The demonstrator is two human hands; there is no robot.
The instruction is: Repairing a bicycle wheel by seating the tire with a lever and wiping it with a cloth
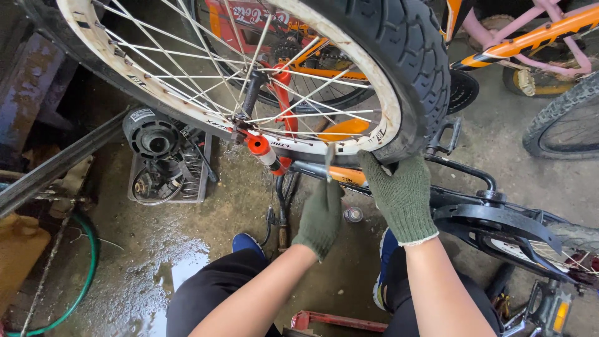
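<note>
Floor: wet concrete point(156, 249) with a puddle, workshop clutter at the edges, other bikes behind.
Tyre: black knobbly tyre point(405, 56) on a white spoked rim point(390, 106), wheel raised on an upturned orange bike. At the bottom of the wheel, by the hands, the tyre edge looks pulled off the rim; elsewhere it sits in place.
Right hand: right hand point(402, 193) in a green knit glove, closed over the tyre's lower edge, gripping it against the rim.
Left hand: left hand point(321, 215) in a like glove, closed round a thin metal tool point(329, 162) whose tip points up at the rim just beside the right hand. Whether the tip is under the bead I cannot tell.
Progress: judging by this, the tyre work is at an early stage — only a short stretch by the hands is loose, most of the bead is yet to be worked.
Frame: orange frame tube point(346, 176) runs just behind the hands; black chain guard point(493, 221) to the right.
Near: small can point(353, 214) on the floor between the arms; crate of parts point(165, 178) to the left; green hose point(87, 262) far left.
Person: crouched, blue shoes point(246, 242) — knees either side of the arms.
</note>
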